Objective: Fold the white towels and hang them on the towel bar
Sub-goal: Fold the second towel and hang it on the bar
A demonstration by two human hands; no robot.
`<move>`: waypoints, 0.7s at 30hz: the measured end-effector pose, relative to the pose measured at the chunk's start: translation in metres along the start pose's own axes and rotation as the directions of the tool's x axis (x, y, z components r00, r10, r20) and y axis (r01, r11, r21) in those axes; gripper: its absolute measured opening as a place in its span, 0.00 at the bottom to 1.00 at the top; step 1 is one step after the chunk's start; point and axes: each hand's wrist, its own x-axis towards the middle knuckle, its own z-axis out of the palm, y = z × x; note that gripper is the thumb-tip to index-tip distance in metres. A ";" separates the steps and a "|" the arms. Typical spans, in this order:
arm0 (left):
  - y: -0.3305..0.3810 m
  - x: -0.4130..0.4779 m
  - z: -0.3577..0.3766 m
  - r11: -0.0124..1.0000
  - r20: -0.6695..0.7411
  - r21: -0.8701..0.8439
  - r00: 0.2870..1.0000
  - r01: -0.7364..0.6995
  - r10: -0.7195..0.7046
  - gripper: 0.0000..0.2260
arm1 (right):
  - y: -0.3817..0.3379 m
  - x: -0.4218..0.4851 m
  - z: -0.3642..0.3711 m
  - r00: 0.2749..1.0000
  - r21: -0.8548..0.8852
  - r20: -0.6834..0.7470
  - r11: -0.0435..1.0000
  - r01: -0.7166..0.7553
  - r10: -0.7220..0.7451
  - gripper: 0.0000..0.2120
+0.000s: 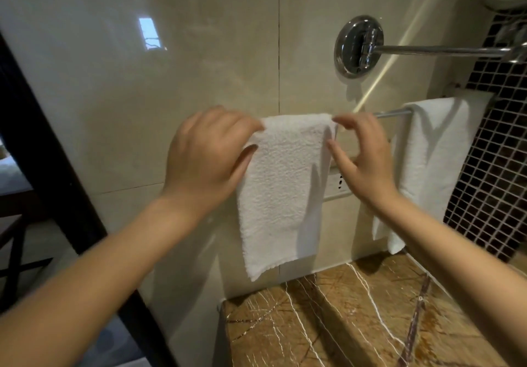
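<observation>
A folded white towel (281,184) hangs over the chrome towel bar (392,114), draped down against the beige tiled wall. My left hand (209,154) pinches the towel's upper left edge between thumb and fingers. At the upper right edge, my right hand (360,152) has its fingertips on the towel, thumb and fingers slightly apart. A second folded white towel (427,164) hangs on the same bar farther right, apart from both hands. The bar's left end is hidden behind the first towel.
A brown marble counter (356,318) lies below the towels. A round chrome wall mount with a long arm (359,45) sticks out above the bar. Dark mosaic tiles (493,167) cover the right wall. A wall socket (339,182) sits behind the towel. A dark door frame (42,152) stands at left.
</observation>
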 end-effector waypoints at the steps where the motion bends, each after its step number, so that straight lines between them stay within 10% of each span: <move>1: 0.007 -0.019 -0.002 0.980 -0.075 -0.126 0.984 0.153 -0.163 0.04 | 0.004 -0.015 0.002 0.988 0.077 -0.054 0.987 -0.143 0.148 0.08; 5: 0.005 -0.066 0.028 0.622 0.234 -0.425 0.744 0.657 -0.626 0.11 | 0.025 -0.038 0.013 0.856 0.335 0.254 0.790 -0.514 0.449 0.04; 10: -0.010 -0.061 0.059 0.493 0.414 -0.563 0.742 0.663 -0.527 0.22 | 0.017 -0.017 0.018 0.776 0.496 0.510 0.610 -0.617 0.371 0.11; 21: 0.001 -0.044 0.072 0.308 0.325 -0.707 0.680 0.636 -0.657 0.19 | 0.010 -0.001 0.024 0.815 0.575 0.354 0.581 -0.576 0.458 0.10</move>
